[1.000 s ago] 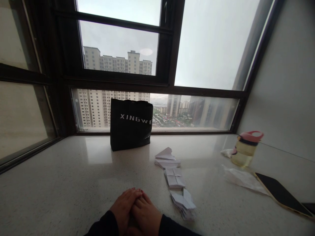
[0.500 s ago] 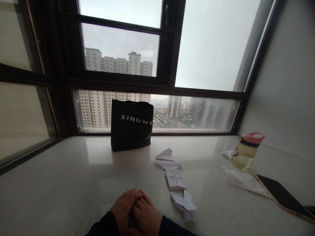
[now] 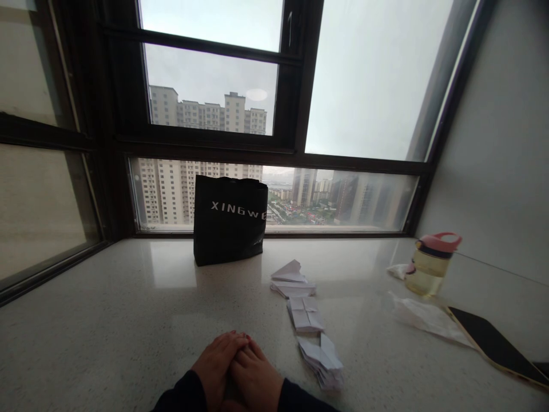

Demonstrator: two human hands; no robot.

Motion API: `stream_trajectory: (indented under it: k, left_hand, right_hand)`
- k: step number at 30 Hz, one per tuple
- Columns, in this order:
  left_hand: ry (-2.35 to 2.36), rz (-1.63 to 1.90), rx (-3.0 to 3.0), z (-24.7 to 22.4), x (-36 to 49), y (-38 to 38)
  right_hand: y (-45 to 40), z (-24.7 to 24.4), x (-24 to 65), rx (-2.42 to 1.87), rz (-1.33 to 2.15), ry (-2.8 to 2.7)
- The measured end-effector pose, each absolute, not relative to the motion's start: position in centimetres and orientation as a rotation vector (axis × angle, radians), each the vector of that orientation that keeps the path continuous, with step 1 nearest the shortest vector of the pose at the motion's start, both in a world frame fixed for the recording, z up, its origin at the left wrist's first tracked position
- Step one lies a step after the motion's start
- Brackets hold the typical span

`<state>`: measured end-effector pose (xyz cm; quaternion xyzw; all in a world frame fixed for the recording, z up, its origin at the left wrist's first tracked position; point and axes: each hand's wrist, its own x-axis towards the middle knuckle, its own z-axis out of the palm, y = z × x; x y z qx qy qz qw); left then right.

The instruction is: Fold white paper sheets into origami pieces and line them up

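Note:
My left hand [image 3: 217, 359] and my right hand [image 3: 255, 375] rest together on the pale speckled sill at the bottom middle. Their fingers lie flat and overlap at the tips, and no object shows in either hand. Some fingers are hidden where the hands cross. Just right of my right hand lies a stack of folded white papers [image 3: 321, 361]. Beyond it are a squarish folded paper stack [image 3: 305, 313] and a pile of pointed folded papers [image 3: 292, 280], forming a rough line away from me.
A black paper bag [image 3: 229, 223] stands upright before the window. To the right are a bottle with a pink lid [image 3: 429, 269], a crumpled white tissue or wrapper [image 3: 424, 317] and a dark phone or tablet [image 3: 497, 346]. Dark window frames [image 3: 206, 143] border the speckled sill [image 3: 107, 320].

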<state>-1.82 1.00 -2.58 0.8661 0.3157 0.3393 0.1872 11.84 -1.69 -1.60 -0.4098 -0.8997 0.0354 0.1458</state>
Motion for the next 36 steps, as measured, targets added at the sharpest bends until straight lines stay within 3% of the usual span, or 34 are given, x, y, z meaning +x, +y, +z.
stream_trajectory:
  k: [21, 29, 36]
  left_hand:
    - [0.908, 0.896, 2.551, -3.4, -2.1, 1.7]
    - [1.384, 0.855, 2.777, -4.3, -4.4, 4.8]
    - [1.461, 0.790, 2.796, -7.6, -4.5, 5.9]
  right_hand:
    - [-1.9, -1.3, 11.8, -1.175, 0.069, -2.573]
    - [-2.8, 0.2, 11.9, -1.122, 0.246, -2.523]
    - [-2.8, 0.3, 11.8, -1.147, 0.306, -2.496]
